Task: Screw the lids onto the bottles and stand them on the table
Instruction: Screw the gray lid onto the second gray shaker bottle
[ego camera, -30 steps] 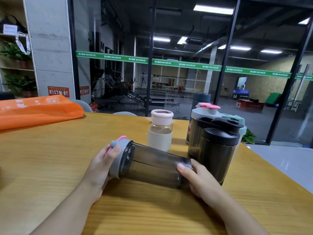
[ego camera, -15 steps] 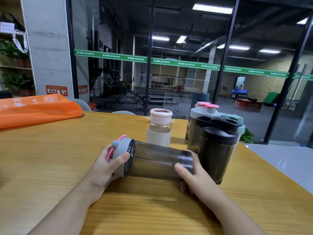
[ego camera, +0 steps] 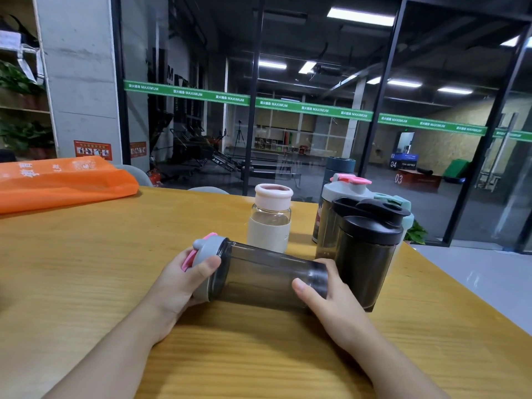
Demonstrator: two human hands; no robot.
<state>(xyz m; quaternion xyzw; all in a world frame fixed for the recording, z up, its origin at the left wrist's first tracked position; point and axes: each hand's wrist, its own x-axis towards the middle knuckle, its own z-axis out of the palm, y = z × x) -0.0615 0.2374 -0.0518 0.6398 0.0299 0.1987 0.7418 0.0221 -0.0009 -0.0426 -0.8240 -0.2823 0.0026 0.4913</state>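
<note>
Two hands (ego camera: 184, 279) (ego camera: 331, 300) gripping a sideways smoky bottle (ego camera: 267, 276) over a wooden table (ego camera: 86, 269), glass-walled gym behind

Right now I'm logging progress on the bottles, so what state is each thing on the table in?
Smoky shaker: on its side, held at both ends.
Grey lid: on the shaker, gripped by left hand.
Right hand: holding the base.
Pink-lidded glass bottle: upright, capped.
Black shaker: upright, lid on.
Grey-and-pink-lidded shaker: upright, lid on.
Orange bag: lying flat.
</note>
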